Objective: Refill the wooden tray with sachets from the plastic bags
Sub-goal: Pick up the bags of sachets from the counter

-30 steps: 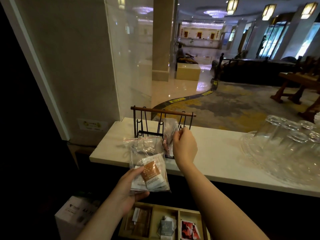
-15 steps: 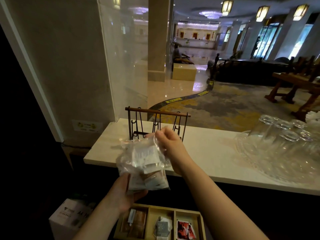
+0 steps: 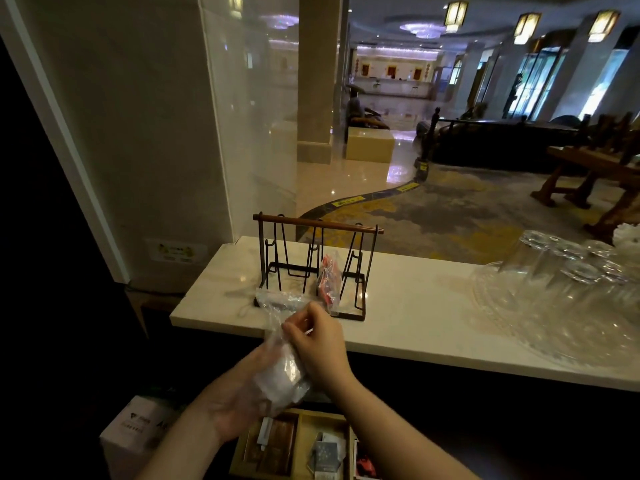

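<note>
Plastic bag of sachets [image 3: 277, 368] gripped from below by left hand [image 3: 239, 407]; neck pinched by right hand [image 3: 320, 344], above wooden tray [image 3: 304, 445]; second bag [image 3: 329, 282], seemingly red sachets, in wire rack [image 3: 311, 268] on bench [image 3: 415, 313].

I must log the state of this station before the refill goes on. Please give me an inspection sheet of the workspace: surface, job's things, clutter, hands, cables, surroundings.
Surface: pale stone counter, with a metal rack on it.
Job's things: clear bag of sachets held in both hands; second bag with red contents leaning in the rack; wooden tray below, compartments partly filled.
Clutter: upturned glasses on a clear platter at right; white box at lower left.
Hands: left hand holds the bag from beneath; right hand pinches its top.
Cables: nothing seen.
Surroundings: glass pane ahead, lobby beyond.
</note>
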A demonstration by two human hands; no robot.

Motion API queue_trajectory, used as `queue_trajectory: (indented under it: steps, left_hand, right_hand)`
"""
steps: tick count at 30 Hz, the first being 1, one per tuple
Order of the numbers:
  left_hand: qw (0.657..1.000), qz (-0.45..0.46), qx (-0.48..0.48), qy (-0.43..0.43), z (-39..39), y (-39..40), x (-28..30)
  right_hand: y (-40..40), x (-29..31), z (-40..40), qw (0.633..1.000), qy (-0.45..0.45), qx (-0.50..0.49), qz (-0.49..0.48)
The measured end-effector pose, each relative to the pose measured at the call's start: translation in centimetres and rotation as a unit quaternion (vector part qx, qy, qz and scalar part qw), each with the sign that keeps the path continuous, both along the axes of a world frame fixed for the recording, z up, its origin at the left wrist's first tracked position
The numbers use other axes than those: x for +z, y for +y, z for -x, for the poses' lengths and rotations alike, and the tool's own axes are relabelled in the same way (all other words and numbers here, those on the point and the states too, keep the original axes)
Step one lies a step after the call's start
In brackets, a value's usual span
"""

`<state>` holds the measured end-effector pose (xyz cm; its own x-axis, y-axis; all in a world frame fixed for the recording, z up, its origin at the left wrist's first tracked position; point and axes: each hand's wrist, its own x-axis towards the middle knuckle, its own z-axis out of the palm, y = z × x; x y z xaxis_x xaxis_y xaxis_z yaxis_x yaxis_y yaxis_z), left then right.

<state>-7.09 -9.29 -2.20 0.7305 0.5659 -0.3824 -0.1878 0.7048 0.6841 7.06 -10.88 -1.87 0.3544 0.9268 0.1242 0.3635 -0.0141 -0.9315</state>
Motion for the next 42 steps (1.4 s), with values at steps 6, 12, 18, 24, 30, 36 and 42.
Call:
queue_trajectory:
  steps: [6,12,18,24,30,36,42]
  left_hand:
    - [0.998,0.022,0.066,-0.004,-0.5,-0.1,-0.1]
    - [0.993,0.019,0.113,0.010,-0.4,0.4,-0.6]
    - [0.992,0.029,0.120,0.024,-0.1,-0.1,-1.4]
    - [0.992,0.031,0.110,0.054,0.6,-0.3,-1.9]
    - [0.989,0.054,0.130,0.041,0.2,0.0,-2.2]
    - [0.990,0.059,0.123,0.047,0.0,0.0,-2.8]
    - [0.993,0.059,0.092,0.041,-0.6,-0.5,-3.6]
  right_hand:
    - [2.3,0.9,-2.6,0.982,-0.131,-0.131,-0.044]
    - [4.1,0.5,-5.2,0.935,-0.320,-0.127,0.089]
    - [5.8,0.0,-4.5,0.888,-0.425,-0.120,0.128]
    - [5.8,1.1,-4.8,0.886,-0.426,-0.105,0.146]
    - [4.0,3.6,-5.2,0.859,-0.486,-0.128,0.095]
    - [0.5,5.5,-6.0,0.876,-0.445,-0.183,-0.006]
    - [-2.7,5.6,-5.4,0.982,0.066,-0.143,-0.103]
